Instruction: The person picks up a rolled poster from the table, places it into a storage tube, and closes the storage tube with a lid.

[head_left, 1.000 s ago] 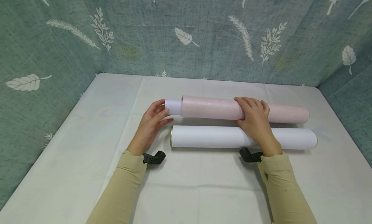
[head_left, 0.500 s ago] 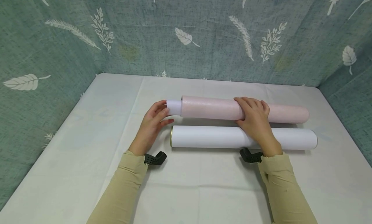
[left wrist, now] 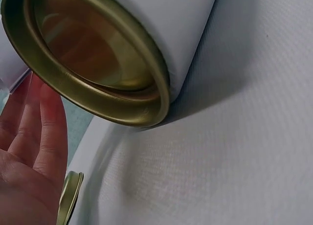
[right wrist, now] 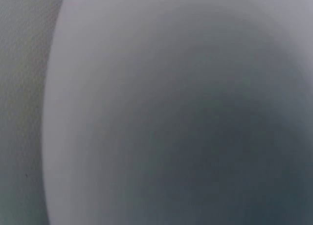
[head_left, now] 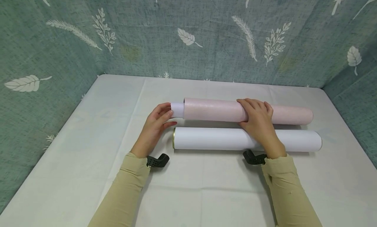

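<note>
A roll of white paper (head_left: pixel 177 110) sticks out of the left end of a pink cardboard tube (head_left: pixel 215 110). My left hand (head_left: pixel 151 130) holds the roll's outer end between thumb and fingers; in the left wrist view its fingers reach under the paper. Farther right, my right hand (head_left: pixel 259 122) grips the pink tube from above, its forearm crossing over a white tube (head_left: pixel 209 138). That white tube lies parallel in front of the pink one, with a gold metal rim (left wrist: pixel 117 110) at its left end. A blurred white surface fills most of the right wrist view.
A gold metal lid (left wrist: pixel 70 198) shows beside the left hand in the left wrist view. White cloth (head_left: pixel 188 200) covers the table. Green leaf-patterned curtains (head_left: pixel 188 57) enclose its back and sides.
The paper roll has slid right, deeper into the pink tube, with my left hand moving along slightly. The tube's left end sits a touch lower. The right hand stays in place.
</note>
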Action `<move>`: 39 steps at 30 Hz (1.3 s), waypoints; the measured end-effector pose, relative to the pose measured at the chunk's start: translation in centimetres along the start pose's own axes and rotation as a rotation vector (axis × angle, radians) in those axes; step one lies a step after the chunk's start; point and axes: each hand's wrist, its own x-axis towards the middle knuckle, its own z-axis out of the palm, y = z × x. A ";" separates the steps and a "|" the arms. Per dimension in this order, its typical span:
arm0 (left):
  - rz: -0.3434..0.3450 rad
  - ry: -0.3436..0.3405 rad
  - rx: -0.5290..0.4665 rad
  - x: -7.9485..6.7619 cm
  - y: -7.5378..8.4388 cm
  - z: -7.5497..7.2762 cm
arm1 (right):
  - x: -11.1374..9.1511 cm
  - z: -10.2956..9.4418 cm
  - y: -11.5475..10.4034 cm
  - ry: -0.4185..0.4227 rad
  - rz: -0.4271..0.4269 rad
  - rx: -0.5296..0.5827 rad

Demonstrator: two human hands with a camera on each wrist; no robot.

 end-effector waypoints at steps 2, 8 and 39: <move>-0.002 -0.002 0.010 0.0 0.0 0.0 | 0.0 0.0 0.0 -0.001 0.001 -0.001; 0.004 -0.001 0.039 0.0 0.0 0.3 | -0.1 0.0 0.1 -0.005 0.003 -0.009; -0.037 -0.020 0.184 -0.2 0.4 1.5 | 0.0 0.1 0.1 -0.010 -0.015 -0.006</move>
